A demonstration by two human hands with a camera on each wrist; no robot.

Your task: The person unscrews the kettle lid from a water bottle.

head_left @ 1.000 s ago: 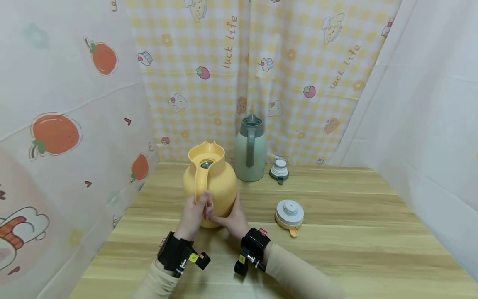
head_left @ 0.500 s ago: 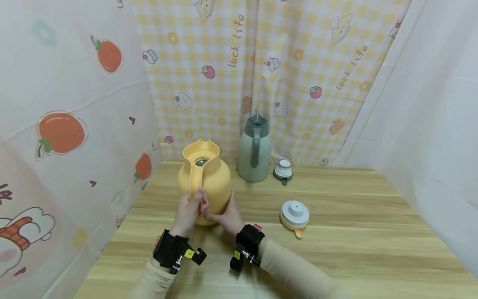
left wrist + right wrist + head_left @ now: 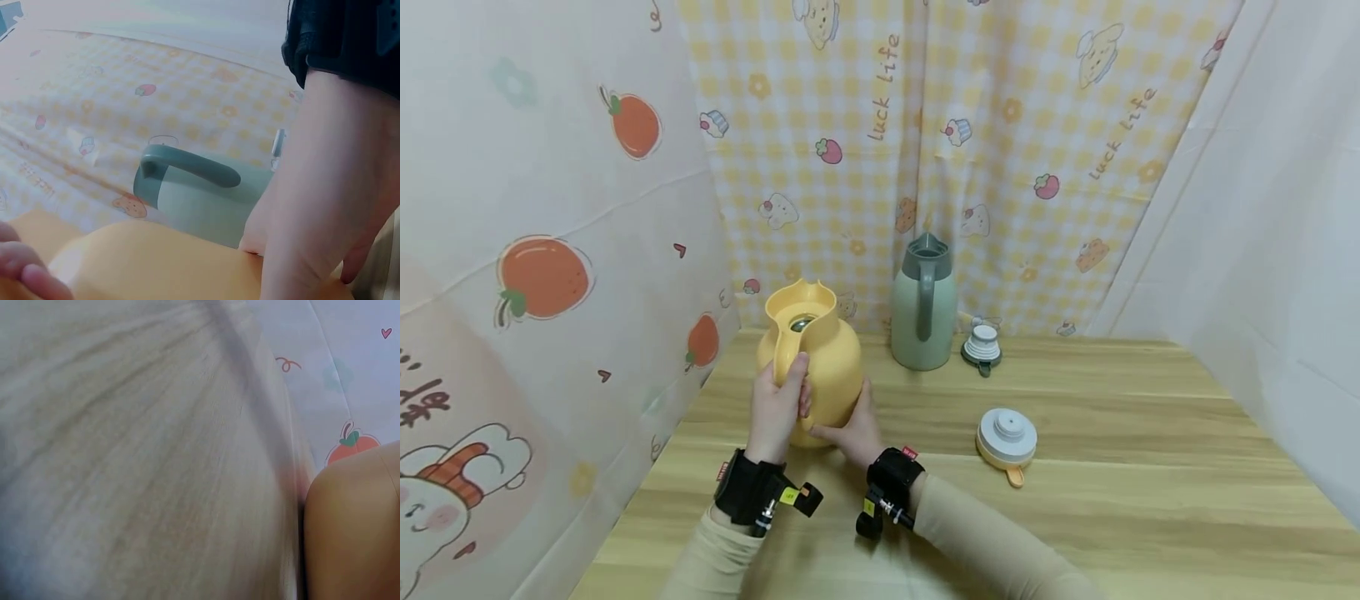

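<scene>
A yellow thermos jug (image 3: 838, 358) stands lidless at the left, its round mouth facing up and its handle toward me. My left hand (image 3: 775, 412) grips the handle, thumb along its near side; its fingertips show at the lower left of the left wrist view. Low on the jug's right side, my right hand (image 3: 853, 429) holds the body, thumb in front and fingers round the side. The right wrist view has the jug's smooth wall (image 3: 356, 531) at its right edge. A grey-and-yellow lid (image 3: 1007, 437) lies to the right of the jug.
Behind and right stands a pale green thermos jug (image 3: 922, 312) with a grey-green handle, also lidless. Next to it sits a white stopper lid with a dark green base (image 3: 982, 346). Patterned curtains (image 3: 842, 167) close off the back and sides of the wooden table (image 3: 1112, 433).
The head view has turned left, so the scene shifts right. Both hands have moved the yellow jug slightly left and back. My left hand sits higher on its handle.
</scene>
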